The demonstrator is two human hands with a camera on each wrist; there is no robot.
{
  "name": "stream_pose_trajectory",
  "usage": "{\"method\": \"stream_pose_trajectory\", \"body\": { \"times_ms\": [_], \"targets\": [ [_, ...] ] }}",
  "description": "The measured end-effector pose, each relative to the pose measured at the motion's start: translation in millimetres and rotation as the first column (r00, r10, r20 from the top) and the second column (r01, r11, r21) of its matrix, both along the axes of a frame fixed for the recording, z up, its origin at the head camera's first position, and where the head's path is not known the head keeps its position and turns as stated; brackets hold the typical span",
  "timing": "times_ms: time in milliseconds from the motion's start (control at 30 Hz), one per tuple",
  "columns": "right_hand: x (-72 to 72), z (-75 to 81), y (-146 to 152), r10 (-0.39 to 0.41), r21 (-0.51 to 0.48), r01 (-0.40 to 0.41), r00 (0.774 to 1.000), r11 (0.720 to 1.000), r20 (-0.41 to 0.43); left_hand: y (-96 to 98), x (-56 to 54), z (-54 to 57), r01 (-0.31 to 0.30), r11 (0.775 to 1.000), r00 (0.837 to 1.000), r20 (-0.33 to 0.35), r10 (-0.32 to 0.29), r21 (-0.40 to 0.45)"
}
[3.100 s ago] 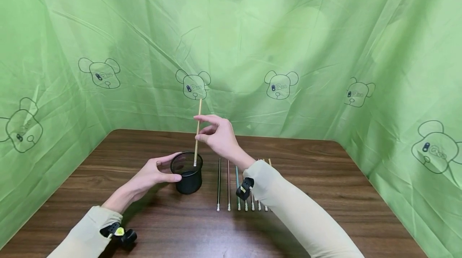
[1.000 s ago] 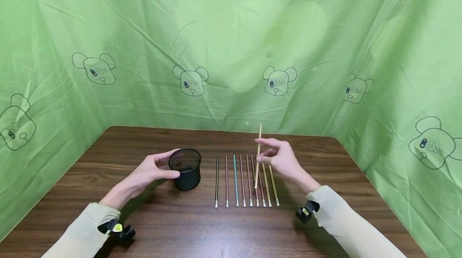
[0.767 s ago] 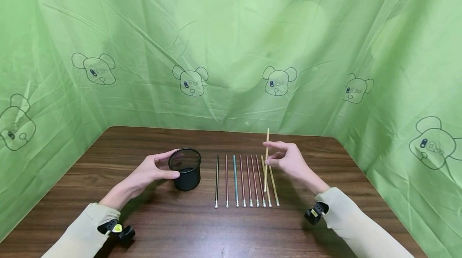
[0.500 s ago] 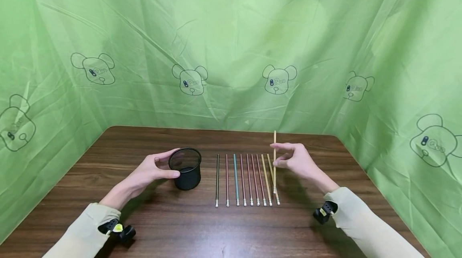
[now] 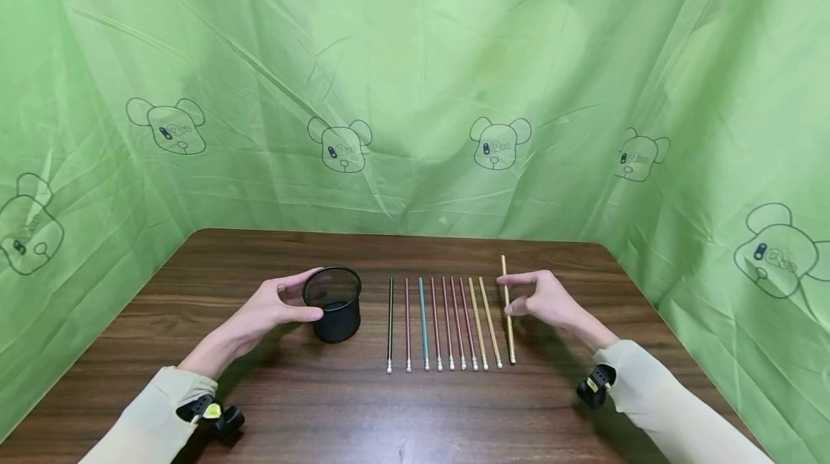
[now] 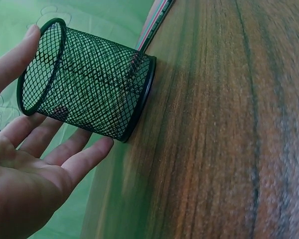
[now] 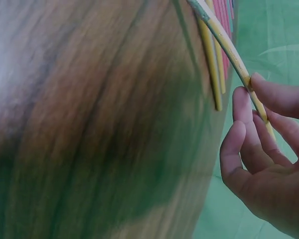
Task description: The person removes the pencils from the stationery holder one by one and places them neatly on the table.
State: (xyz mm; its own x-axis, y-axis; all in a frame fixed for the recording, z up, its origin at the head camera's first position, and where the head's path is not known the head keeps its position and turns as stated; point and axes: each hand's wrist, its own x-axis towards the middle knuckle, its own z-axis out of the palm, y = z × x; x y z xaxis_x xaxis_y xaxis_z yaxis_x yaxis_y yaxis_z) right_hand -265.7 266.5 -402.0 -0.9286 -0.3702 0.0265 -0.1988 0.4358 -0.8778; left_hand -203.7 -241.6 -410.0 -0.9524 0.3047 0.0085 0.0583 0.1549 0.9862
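Note:
My left hand (image 5: 279,305) holds the black mesh pencil cup (image 5: 337,323) upright on the table, thumb at the near rim and fingers around the far side. No pencils show inside the cup. My right hand (image 5: 545,300) pinches a gold pencil (image 5: 510,338) between thumb and fingers, eraser end toward me and low by the table, far end tilted up. This pencil is at the right end of a row, beside two other gold pencils (image 5: 478,323). In the right wrist view the held pencil (image 7: 234,52) slants down to the fingertips.
Left of the gold pencils lie several dark red pencils (image 5: 449,323), a blue pencil (image 5: 424,323), another dark red one (image 5: 408,323) and a black pencil (image 5: 390,323), erasers toward me. The wooden table (image 5: 363,413) backs onto a green curtain (image 5: 415,190).
My right hand has carried the gold pencil from over the cup, rightward past the row, and lowered it at the right end. The left hand stays at the cup.

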Motion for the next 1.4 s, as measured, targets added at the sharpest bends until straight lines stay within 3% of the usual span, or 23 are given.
{"method": "stream_pose_trajectory", "body": {
  "times_ms": [833,1200,1400],
  "targets": [
    [-10.3,-17.4,-9.5,-0.03,0.174,0.024,0.999,0.984,0.032,-0.1,-0.1,-1.6,-0.016,1.0,1.0,0.023,0.016,0.004],
    [-11.6,-15.8,-14.2,-0.055,0.226,0.04,0.997,0.973,0.058,-0.2,-0.4,-2.5,-0.011,1.0,1.0,0.026,0.011,0.018],
    [-13.8,-13.9,-15.2,-0.029,0.27,0.015,0.999,0.963,0.046,-0.6,-0.9,-2.4,-0.01,1.0,1.0,0.024,0.009,0.017]
  ]
}}
